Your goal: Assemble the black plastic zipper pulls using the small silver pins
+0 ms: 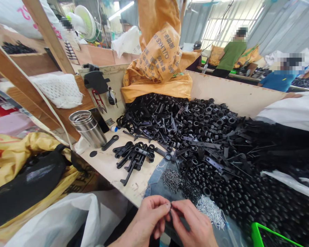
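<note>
My left hand and my right hand come together at the table's front edge, fingertips almost touching. Each is closed in a pinch, with a tiny dark piece between them too small to name. Just beyond the hands lie a heap of small grey metal pieces, some small black parts and a pile of silvery screw-like pins. Farther left on the bare wood, several black plastic levers with ring ends are stacked together.
A large mound of black plastic parts spills from an orange sack. Round black knobs spread at right, near a green bin. A steel cup stands left; red snips hang behind it. Two people are in the background.
</note>
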`<state>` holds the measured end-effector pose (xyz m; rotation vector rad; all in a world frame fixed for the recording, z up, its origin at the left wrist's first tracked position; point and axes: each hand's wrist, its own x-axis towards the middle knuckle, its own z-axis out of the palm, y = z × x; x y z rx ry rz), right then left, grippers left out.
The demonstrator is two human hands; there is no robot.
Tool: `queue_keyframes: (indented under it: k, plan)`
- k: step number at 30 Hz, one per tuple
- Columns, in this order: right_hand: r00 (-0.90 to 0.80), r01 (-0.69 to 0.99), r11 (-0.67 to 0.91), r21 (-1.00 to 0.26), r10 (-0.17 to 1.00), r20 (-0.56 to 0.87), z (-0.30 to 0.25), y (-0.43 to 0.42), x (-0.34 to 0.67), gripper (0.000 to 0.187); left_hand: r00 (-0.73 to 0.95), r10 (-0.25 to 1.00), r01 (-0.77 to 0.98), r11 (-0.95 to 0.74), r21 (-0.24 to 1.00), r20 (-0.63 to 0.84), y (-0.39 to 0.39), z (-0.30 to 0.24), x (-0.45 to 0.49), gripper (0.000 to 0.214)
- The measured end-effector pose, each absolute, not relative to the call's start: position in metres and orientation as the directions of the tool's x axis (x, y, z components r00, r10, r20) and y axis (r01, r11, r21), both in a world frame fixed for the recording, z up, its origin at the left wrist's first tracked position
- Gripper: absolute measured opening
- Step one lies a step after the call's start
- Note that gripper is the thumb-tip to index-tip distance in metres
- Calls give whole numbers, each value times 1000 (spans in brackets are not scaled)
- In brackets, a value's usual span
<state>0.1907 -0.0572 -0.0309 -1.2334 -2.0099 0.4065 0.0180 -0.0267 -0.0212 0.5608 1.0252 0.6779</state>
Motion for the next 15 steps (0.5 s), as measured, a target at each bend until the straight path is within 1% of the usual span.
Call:
queue_keyframes:
  k: [4, 9, 13, 15]
  plan:
    - [-219, 623, 465, -629, 876, 430, -30, -56, 186, 12, 352, 747, -255, 657, 710, -565, -29, -21, 18, 42]
    - [-194, 621, 459, -635, 875, 443, -31, -56, 183, 10, 353, 738, -253, 667, 701, -575, -30, -18, 19, 37]
    - [-190, 609, 450, -653, 882, 431, -36, -56, 181, 7, 380, 721, -178, 671, 719, -579, -27, -21, 17, 36]
    - [-178, 616, 444, -651, 883, 434, -42, -56, 178, 11, 412, 701, -99, 670, 736, -583, -24, -23, 15, 38]
